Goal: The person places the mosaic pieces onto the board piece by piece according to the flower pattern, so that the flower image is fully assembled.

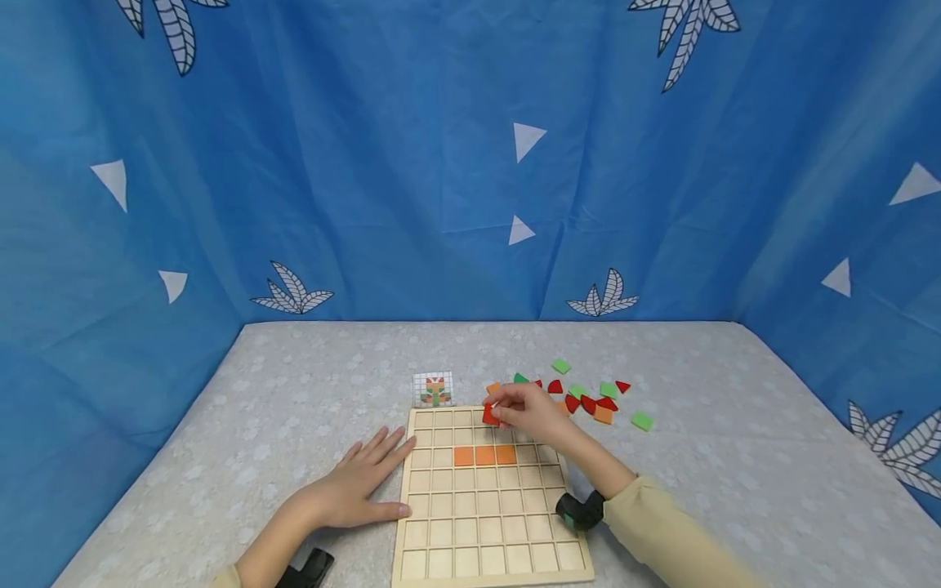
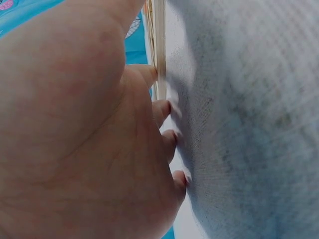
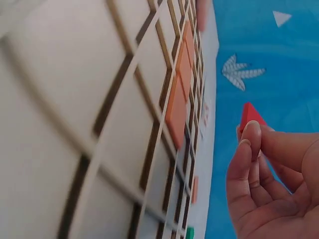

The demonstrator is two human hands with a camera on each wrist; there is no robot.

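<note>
My right hand [image 1: 532, 415] pinches a small red tile [image 1: 488, 416] between thumb and fingertips, over the far edge of a wooden grid board [image 1: 494, 581]. In the right wrist view, a pointed corner of the tile sticks up past the fingertips. A row of 3 orange tiles [image 1: 485, 456] fills adjoining cells of the board's upper part. At the board's left side my left hand [image 1: 356, 488] rests with its fingers spread, thumb and index fingertips against the frame. In the left wrist view its fingertips [image 2: 172, 137] touch the tablecloth and the board's edge.
Behind the board lies a small pattern card [image 1: 434, 389] with a coloured design on a grid. Loose red, green and orange pieces [image 1: 588, 405] are scattered beyond the board's far right corner. Blue patterned cloth [image 1: 470, 163] hangs behind the table and along both sides.
</note>
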